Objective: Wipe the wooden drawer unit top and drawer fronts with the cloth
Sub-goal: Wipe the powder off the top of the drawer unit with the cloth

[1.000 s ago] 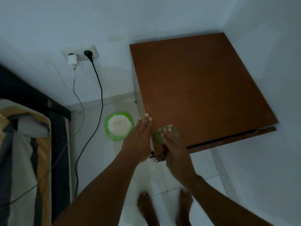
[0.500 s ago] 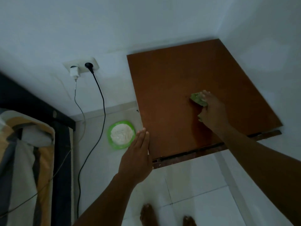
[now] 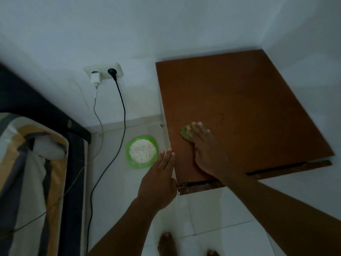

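The brown wooden drawer unit (image 3: 249, 108) stands in the room's corner, and I see its flat top from above. My right hand (image 3: 204, 146) lies palm down on the top near its left side and presses a small green cloth (image 3: 185, 134) under the fingers. My left hand (image 3: 160, 178) is flat, fingers together, against the unit's front left edge and holds nothing. The drawer fronts are hidden below the top; only a strip of the top drawer's edge (image 3: 258, 174) shows.
A green plate (image 3: 153, 143) with white food sits on the tiled floor left of the unit. Two cables (image 3: 121, 115) hang from a wall socket (image 3: 103, 73). A bed with striped bedding (image 3: 27, 172) fills the left. My bare feet (image 3: 166, 243) are below.
My right hand has swept the cloth from the middle of the top back toward its left side. Half a second before that it moved out from the front left corner. The left hand stayed.
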Tool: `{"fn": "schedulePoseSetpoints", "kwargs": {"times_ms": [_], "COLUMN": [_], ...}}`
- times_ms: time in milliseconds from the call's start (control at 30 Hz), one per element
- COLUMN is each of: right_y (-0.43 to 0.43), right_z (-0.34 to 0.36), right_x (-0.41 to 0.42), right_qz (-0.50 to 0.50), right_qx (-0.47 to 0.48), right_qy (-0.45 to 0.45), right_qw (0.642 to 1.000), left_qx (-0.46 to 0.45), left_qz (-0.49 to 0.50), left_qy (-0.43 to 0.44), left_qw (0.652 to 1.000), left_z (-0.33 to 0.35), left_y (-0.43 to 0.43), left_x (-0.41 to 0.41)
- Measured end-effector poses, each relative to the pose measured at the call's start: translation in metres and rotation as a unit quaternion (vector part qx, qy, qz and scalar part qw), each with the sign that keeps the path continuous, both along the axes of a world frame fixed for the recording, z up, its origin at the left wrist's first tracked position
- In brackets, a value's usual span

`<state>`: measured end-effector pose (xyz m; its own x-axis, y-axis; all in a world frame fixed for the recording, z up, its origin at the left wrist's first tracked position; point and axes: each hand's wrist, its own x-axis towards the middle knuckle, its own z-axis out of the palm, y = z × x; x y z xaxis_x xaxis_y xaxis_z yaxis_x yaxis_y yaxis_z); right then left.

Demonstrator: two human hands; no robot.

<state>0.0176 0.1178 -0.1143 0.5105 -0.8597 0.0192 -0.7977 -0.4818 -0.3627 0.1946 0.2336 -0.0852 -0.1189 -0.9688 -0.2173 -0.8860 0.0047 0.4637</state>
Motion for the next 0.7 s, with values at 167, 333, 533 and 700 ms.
{"fn": "schedulePoseSetpoints", "kwargs": {"times_ms": [167, 333, 533, 700], "right_y": [0.024, -0.023, -0.066, 0.026], "right_z": [0.011, 0.044, 0.015, 0.002], "right_x": [0.031, 0.011, 0.025, 0.018], "right_qz": [0.112, 0.081, -0.035, 0.02], "right_qx": [0.061, 0.031, 0.032, 0.015], "right_qy": [-0.084, -0.15, -0.081, -0.118], "right_qw": [0.988, 0.985, 0.996, 0.993], "left_qx": [0.001, 0.009, -0.003, 0.001], "left_qz": [-0.011, -0.023, -0.021, -0.03], "left_qy": [0.017, 0.005, -0.01, -0.017], "left_qw": [1.0, 1.0, 1.0, 0.999], "left_z": [0.001, -0.001, -0.009, -0.006], "left_y": [-0.004, -0.004, -0.021, -0.028], "left_x": [0.007, 0.012, 0.017, 0.019]}}
